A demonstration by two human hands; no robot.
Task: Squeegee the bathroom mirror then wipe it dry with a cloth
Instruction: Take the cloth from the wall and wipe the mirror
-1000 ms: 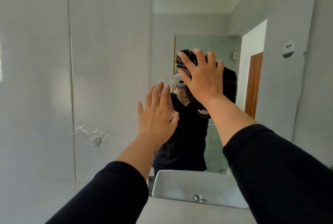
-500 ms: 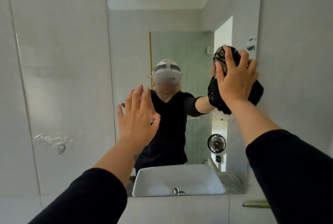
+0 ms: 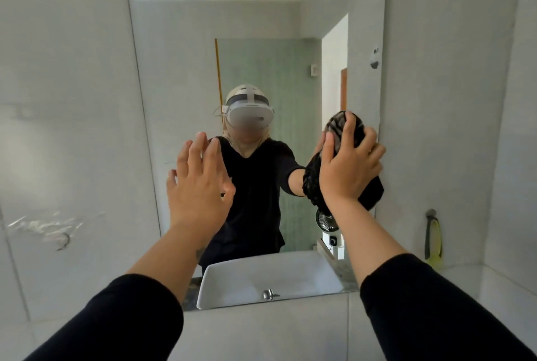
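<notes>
The frameless bathroom mirror (image 3: pixel 180 70) hangs on the white tiled wall straight ahead. My right hand (image 3: pixel 348 169) presses a bunched dark cloth (image 3: pixel 312 186) flat against the glass near the mirror's right edge, at mid height. My left hand (image 3: pixel 197 183) is raised in front of the mirror's lower left part, fingers spread, holding nothing. Whether its palm touches the glass I cannot tell. A squeegee with a yellow-green handle (image 3: pixel 434 240) hangs on a wall hook to the right of the mirror.
A scuffed patch with a small hook (image 3: pixel 62 240) marks the wall tile on the left. A white ledge (image 3: pixel 465 273) runs below the squeegee at lower right. The mirror reflects a white basin, a small fan and a doorway.
My right hand slid the cloth from the mirror's middle to its right edge, then downward. My left hand stayed raised and open. The view shifted, showing the squeegee at right.
</notes>
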